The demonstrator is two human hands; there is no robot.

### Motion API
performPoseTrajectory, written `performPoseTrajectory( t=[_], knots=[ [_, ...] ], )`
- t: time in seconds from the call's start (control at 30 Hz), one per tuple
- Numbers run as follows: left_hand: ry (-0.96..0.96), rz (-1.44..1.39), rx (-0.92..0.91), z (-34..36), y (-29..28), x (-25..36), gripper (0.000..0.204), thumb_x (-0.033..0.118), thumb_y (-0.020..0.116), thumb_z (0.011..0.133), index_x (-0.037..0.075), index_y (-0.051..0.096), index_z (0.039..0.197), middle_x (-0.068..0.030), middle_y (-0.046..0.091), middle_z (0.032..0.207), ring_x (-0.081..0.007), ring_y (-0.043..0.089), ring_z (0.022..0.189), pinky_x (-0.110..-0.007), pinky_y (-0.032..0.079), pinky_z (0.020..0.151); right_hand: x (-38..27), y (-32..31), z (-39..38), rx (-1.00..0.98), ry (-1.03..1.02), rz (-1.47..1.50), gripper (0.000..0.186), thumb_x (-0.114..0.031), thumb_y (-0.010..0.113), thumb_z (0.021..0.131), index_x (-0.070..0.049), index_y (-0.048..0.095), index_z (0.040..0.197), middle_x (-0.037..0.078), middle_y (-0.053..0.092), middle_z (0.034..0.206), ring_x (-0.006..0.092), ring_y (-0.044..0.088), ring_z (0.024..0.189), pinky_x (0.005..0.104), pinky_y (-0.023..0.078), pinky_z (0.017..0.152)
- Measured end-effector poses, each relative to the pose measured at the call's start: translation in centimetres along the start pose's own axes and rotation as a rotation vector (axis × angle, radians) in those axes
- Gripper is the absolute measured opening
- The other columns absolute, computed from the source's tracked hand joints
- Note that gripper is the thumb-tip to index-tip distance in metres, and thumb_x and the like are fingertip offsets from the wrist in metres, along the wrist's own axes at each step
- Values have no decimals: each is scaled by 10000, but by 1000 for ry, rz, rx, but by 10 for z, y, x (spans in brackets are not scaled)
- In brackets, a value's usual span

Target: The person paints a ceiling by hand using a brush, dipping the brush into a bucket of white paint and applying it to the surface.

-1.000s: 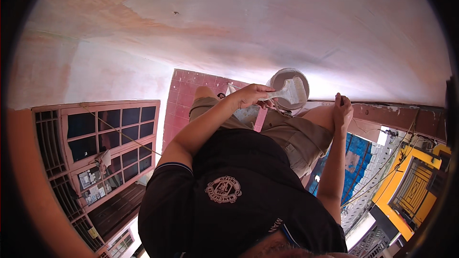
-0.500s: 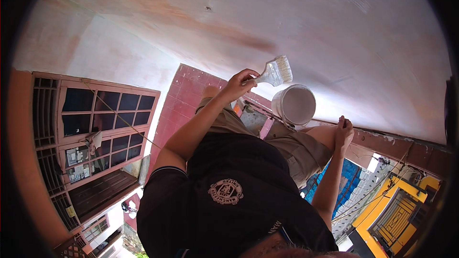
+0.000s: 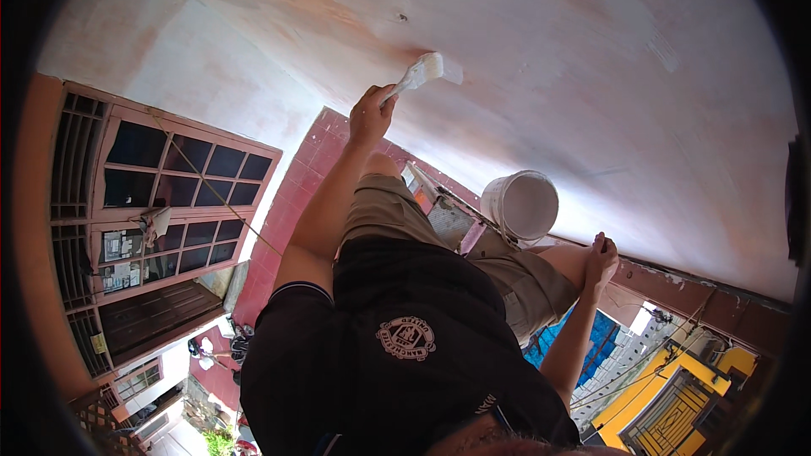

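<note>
My left hand [image 3: 372,114] grips the handle of a wide paintbrush [image 3: 422,70], whose pale bristles are against the pink-streaked white wall [image 3: 524,42]. My right hand [image 3: 601,262] is closed near my knee, at the right; what it holds, if anything, is too small to make out. Between the two hands, a white bucket [image 3: 528,203] with pale contents sits by my legs, close to the wall's lower edge.
A pink-framed window [image 3: 182,169] with bars is at the left, with a thin cord across it. Red tiles [image 3: 304,169] lie beside my legs. A worn metal-and-wood support [image 3: 448,219] is under the bucket. A yellow building [image 3: 650,393] and blue sheeting [image 3: 596,329] show below, at lower right.
My left hand has carried the brush from over the bucket up and leftward onto the wall. The bucket and my right hand appear lower in the view.
</note>
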State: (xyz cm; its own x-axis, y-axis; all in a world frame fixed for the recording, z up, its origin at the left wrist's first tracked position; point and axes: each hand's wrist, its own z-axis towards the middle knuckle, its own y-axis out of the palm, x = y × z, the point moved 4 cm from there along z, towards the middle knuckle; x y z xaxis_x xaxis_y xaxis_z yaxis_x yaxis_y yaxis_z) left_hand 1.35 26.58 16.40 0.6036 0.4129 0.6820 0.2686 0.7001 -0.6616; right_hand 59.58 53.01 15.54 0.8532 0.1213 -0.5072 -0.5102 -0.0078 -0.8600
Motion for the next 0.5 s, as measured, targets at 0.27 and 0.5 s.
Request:
performPoseTrajectory(
  t=[0.27,0.5],
  knots=[
    [-175,309,268,28,-35,-86,268,263,611,1005,153,695,1234,-123,686,1078,-362,693,944,-476,565,803,6,4,4,10,-11,-14,363,-334,627,997,2,765,1001,216,749,926,379,728,842,450,551,770],
    [-304,269,308,51,-20,-82,242,204,576,1009,85,662,1201,-192,687,985,-418,678,930,-515,553,811,-2,1,3,-2,3,-30,404,-373,601,1008,-3,765,1005,178,772,910,327,752,852,427,564,780]
  ],
)
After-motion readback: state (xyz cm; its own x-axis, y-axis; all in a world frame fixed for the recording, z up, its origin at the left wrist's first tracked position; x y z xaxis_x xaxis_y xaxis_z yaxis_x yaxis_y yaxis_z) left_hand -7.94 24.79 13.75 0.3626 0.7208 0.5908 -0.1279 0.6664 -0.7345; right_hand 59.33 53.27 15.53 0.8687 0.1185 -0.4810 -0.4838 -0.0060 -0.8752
